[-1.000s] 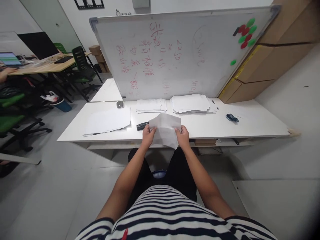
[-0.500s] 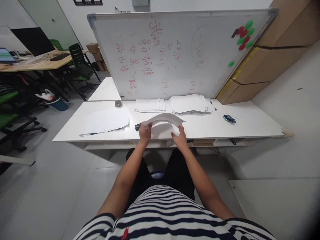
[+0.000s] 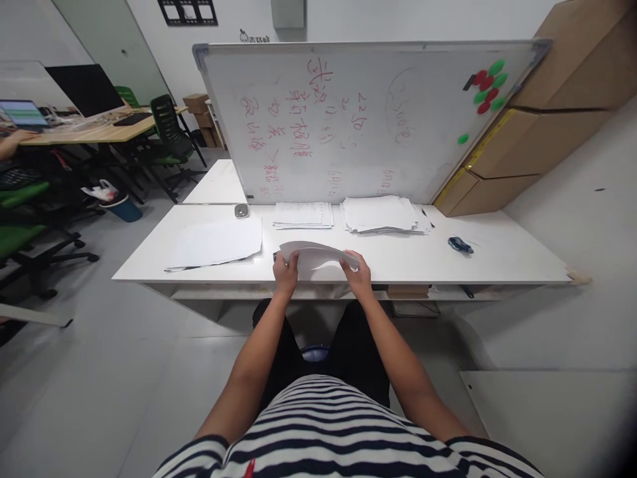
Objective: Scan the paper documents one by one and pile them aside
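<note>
Between my hands a few sheets of white paper (image 3: 321, 254) bow upward over the front of the white desk (image 3: 413, 262). My left hand (image 3: 286, 271) is closed on their left end, thumb on the near side. The right end is pinched by my right hand (image 3: 358, 272). Just behind my left hand a small dark object (image 3: 275, 256) shows, mostly hidden; I cannot make out its kind. Further back lie a thin paper stack (image 3: 303, 214) and a thicker, uneven one (image 3: 381, 214). To the left rests a pile of larger sheets (image 3: 213, 242).
A whiteboard (image 3: 318, 119) with red writing stands along the desk's back edge. At the right lies a dark blue stapler-like object (image 3: 460, 245), with cardboard boxes (image 3: 557, 139) stacked behind. A small grey device (image 3: 241, 210) sits back left. Another person's hand (image 3: 14, 141) is at the far-left table.
The sheets have changed their bend and now hide more of the dark object beside my left hand. Both hands still grip the ends. The camera view has tilted slightly upward.
</note>
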### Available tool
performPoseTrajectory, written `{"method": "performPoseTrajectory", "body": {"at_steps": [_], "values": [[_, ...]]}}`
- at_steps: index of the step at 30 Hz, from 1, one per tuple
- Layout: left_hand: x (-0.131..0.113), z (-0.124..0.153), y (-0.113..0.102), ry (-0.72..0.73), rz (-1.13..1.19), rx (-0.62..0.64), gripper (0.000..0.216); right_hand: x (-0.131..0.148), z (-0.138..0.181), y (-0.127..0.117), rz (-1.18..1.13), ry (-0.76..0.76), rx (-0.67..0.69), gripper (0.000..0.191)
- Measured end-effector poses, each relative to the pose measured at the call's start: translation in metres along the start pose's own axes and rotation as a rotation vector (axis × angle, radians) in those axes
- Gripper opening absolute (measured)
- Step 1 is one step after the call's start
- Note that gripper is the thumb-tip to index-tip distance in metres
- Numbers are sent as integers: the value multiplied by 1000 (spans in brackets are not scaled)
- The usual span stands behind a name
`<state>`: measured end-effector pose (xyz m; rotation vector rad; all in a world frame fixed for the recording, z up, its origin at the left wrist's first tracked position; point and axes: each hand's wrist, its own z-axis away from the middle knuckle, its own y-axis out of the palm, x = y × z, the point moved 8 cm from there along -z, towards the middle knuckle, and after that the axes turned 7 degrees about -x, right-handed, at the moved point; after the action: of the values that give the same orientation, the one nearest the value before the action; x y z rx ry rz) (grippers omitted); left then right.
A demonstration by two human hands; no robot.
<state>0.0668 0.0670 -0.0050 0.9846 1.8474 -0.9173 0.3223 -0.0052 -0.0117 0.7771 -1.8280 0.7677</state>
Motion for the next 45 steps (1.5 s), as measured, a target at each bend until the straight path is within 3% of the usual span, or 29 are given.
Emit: {"method": "performPoseTrajectory", "body": {"at_steps": [4,7,15,20,28,35,40,42,45], "values": [[4,7,4,-36,22,78,51,-17,8,3,-43,146,-81,47],[-4,16,12,-5,124,171,60,-18,8,4,-37,170,-92,48],[0,24,18,-82,106,210,35,-28,6,3,-43,189,-127,49],[2,28,20,-83,134,238,34,-34,10,2,-105,198,-101,45],[-9,40,30,-18,186,405,36,-35,18,-15,-168,228,-99,44],[-25,70,19,-73,208,643,34,-43,77,-67,-127,380,-81,52],[-9,94,28,-218,101,856,33,-55,139,-74,-266,615,-28,41],[-8,89,35,-176,11,875,35,-59,153,-79,-258,675,-80,40],[-19,56,43,44,-99,753,42,-62,157,-90,-144,694,-145,39]]}}
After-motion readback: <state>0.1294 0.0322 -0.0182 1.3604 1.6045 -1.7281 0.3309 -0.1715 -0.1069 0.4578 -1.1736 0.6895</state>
